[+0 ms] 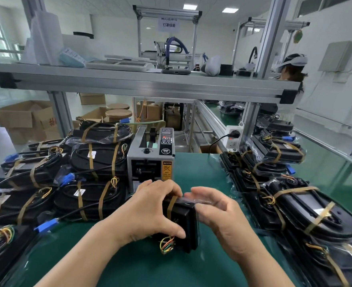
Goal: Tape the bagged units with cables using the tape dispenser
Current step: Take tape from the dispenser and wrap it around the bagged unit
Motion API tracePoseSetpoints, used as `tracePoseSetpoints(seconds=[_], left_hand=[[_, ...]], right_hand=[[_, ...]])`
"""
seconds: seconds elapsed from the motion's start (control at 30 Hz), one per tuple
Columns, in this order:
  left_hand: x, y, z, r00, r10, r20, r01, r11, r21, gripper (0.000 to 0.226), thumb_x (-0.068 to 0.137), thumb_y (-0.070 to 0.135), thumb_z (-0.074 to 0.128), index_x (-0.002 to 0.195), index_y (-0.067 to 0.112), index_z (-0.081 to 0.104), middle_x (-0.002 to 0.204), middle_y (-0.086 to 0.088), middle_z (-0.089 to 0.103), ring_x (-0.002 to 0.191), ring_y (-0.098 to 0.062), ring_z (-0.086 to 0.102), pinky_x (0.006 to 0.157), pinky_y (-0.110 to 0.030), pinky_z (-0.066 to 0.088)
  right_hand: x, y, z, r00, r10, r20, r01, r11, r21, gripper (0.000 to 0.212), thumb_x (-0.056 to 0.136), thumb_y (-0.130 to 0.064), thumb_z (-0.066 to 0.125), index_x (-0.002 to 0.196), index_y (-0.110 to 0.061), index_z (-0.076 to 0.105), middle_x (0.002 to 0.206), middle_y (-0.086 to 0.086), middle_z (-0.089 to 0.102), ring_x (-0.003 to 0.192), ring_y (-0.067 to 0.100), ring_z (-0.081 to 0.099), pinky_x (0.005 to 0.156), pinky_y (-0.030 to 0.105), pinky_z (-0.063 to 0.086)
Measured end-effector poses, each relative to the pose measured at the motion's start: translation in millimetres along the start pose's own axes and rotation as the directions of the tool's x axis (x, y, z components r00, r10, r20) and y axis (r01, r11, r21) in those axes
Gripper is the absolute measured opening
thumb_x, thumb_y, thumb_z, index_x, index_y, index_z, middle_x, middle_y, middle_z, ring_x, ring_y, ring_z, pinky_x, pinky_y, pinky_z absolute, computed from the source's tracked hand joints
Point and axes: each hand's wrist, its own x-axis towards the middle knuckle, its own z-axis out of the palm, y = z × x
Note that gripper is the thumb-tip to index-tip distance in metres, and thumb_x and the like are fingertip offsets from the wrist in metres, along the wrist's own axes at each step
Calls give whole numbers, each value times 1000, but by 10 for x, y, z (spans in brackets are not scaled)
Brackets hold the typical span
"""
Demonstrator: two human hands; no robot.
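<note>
my mat [142, 264]: matt green | bagged unit [183, 222]: black plastic under glossy clear film | dispenser [150, 160]: grey metal | tape [172, 204]: brownish, shiny

The green bench [202, 172] carries the tape dispenser [150, 160] at twelve o'clock, bagged units [92, 195] heaped at nine, another heap [295, 206] at three, and one unit [186, 224] on edge at centre.

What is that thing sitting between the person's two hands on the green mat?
A black bagged unit, stood on edge, with a brown tape band over its top. The left hand and right hand both grip it, seen in the head view.
</note>
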Motion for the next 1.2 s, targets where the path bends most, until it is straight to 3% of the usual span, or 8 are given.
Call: tracePoseSetpoints(seconds=[0.2, 0.37, 0.5, 0.6, 0.67, 0.73, 0.83, 1.2], left_hand=[[50, 42, -48, 990, 109, 87, -117, 989, 91, 69, 55, 50, 89, 114, 38, 54, 110, 28, 48, 111, 23, 28, 110, -25, 21], [93, -11, -4, 987, 137, 90, -147, 982, 116, 76, 63, 38, 89, 129, 41, 52, 137, 26, 28, 113, 40, -16, 103, -7, -27], [49, -109, 8, 983, 174, 65, -182, 973, 145, 81, 66, 36, 87, 136, 44, 48, 144, 38, 30, 139, 20, 0, 119, -27, -7], [3, -252, 47, 971, -34, -237, -23, 972, -233, 52, 72, 36, 84, 118, 46, 63, 126, 33, 58, 122, 15, 47, 105, -19, 35], [83, -369, 48, 807, -455, -377, 144, 771, -620, 19, 83, 28, 77, 101, 34, 73, 94, 16, 74, 87, 2, 64, 78, -19, 47], [218, -513, 24, 615, -762, -201, 190, 391, -901, 6, 91, 19, 69, 93, 16, 73, 74, 5, 71, 67, -8, 60, 69, -23, 49], [373, -621, 10, 576, -813, 86, 198, 37, -979, 12, 93, 15, 66, 81, 12, 68, 54, 5, 63, 49, -4, 53, 49, -18, 44], [772, -653, 7, 525, -808, 267, 291, -124, -949, 30, 98, 30, 60, 72, 15, 59, 38, 9, 50, 33, -1, 43, 43, -13, 32]], right_hand=[[16, -119, 45, 999, -39, -17, 33, 963, -269, 16, 78, -3, 79, 75, -19, 79, 98, 1, 78, 94, 16, 74, 84, 26, 56], [-35, -62, 186, 965, -144, -221, 1, 839, -544, 19, 92, -13, 69, 75, -22, 69, 82, -9, 73, 79, 12, 66, 77, 37, 55], [-89, -10, 239, 913, -281, -295, 29, 767, -641, 22, 94, -21, 66, 74, -25, 60, 71, -8, 64, 71, 7, 58, 67, 27, 46], [-109, -12, 236, 905, -292, -308, 29, 767, -641, 21, 94, -22, 64, 73, -25, 60, 75, -10, 64, 73, 7, 57, 64, 17, 40], [-125, -16, 255, 912, -292, -289, 45, 770, -637, 18, 93, -22, 63, 76, -26, 61, 86, -18, 65, 84, 2, 59, 71, 11, 41], [-135, -18, 294, 926, -273, -261, 47, 769, -637, 17, 94, -21, 61, 79, -28, 60, 96, -26, 64, 97, -5, 57, 78, 5, 39], [-125, -18, 330, 939, -242, -244, 38, 780, -625, 20, 95, -20, 59, 78, -29, 58, 101, -24, 67, 100, -5, 59, 85, 16, 42], [-151, -7, 376, 937, -237, -257, 42, 807, -589, 19, 96, -17, 59, 78, -24, 62, 96, -29, 69, 82, -4, 63, 71, 6, 41]])
